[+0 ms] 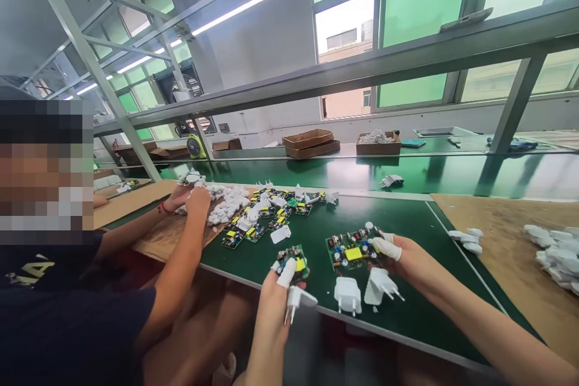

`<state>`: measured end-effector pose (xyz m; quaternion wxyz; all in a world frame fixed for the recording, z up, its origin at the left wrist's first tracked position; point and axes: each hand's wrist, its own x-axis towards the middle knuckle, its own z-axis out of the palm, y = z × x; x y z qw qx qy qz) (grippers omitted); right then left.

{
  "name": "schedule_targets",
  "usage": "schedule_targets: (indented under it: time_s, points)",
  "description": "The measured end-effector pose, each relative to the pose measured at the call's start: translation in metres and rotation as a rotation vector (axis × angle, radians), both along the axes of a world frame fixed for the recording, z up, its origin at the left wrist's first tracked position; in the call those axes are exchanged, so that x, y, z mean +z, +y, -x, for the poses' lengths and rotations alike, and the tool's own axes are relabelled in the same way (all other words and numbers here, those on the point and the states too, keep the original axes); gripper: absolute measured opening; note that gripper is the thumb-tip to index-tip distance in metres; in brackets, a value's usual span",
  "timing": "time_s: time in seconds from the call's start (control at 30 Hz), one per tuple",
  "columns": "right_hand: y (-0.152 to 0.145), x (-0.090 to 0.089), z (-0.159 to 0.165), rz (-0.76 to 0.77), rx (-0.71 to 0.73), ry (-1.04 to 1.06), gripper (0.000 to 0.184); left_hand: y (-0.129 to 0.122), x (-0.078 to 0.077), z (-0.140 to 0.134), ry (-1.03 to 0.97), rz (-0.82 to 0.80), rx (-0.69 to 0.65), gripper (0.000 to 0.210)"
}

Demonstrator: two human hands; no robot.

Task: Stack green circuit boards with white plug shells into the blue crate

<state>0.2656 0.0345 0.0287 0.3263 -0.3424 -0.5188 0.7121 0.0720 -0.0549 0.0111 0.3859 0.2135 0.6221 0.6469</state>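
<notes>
Here's the large circuit board (350, 255), its long axis running crosswise, and the right hand (402, 251) is the nearer one, thumb and fingers pinching its right end; lifted or resting on the green table (425, 223), I can't tell. The left hand (277, 289) sits off the board's left end with a gap between, and it's gripping too: thumb down on a smaller circuit board (299, 265), a white plug (302, 298) at its fingers. Just on the large board's near side lie a second plug (348, 293) and a third plug (380, 284). Beyond its left end, a heap of boards (283, 212); farther that way, a co-worker's hands (198, 200) beside white pieces (228, 206). Well to its right, a brown sheet (520, 277).
</notes>
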Motion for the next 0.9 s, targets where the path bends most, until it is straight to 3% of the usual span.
schedule_targets:
  time_s: [0.13, 0.2, 0.27, 0.33, 0.43, 0.53, 0.63, 0.73, 0.8, 0.9]
  points:
    - [0.017, -0.008, 0.012, -0.004, 0.008, -0.110, 0.059, 0.024, 0.026, 0.030, 0.365, 0.056, 0.033, 0.021]
    - [0.022, -0.011, 0.018, -0.017, 0.015, -0.123, 0.058, 0.025, 0.039, 0.035, 0.503, 0.019, 0.072, 0.018]
    - [0.024, -0.012, 0.025, -0.031, 0.027, -0.129, 0.057, 0.022, 0.043, 0.031, 0.554, -0.032, 0.015, 0.025]
    - [0.024, -0.011, 0.031, -0.044, 0.047, -0.122, 0.057, 0.019, 0.039, 0.020, 0.504, -0.050, -0.128, 0.041]
    - [0.020, -0.008, 0.037, -0.057, 0.087, -0.074, 0.062, 0.018, 0.023, 0.002, 0.279, -0.031, -0.356, 0.058]
    - [0.012, -0.005, 0.041, -0.025, 0.125, -0.018, 0.066, 0.019, 0.011, -0.007, 0.023, -0.030, -0.458, 0.066]
    - [0.005, 0.000, 0.043, -0.003, 0.148, 0.008, 0.067, 0.019, 0.008, -0.010, -0.142, -0.059, -0.428, 0.068]
    - [0.010, 0.009, 0.045, -0.065, 0.147, -0.028, 0.062, 0.022, 0.010, -0.008, -0.206, -0.061, -0.359, 0.048]
    - [0.023, 0.015, 0.047, -0.153, 0.106, -0.087, 0.050, 0.026, 0.013, -0.004, -0.199, -0.018, -0.314, 0.032]
    - [0.054, 0.022, 0.057, -0.281, 0.026, -0.226, 0.022, 0.037, 0.018, 0.004, -0.070, 0.062, -0.269, 0.036]
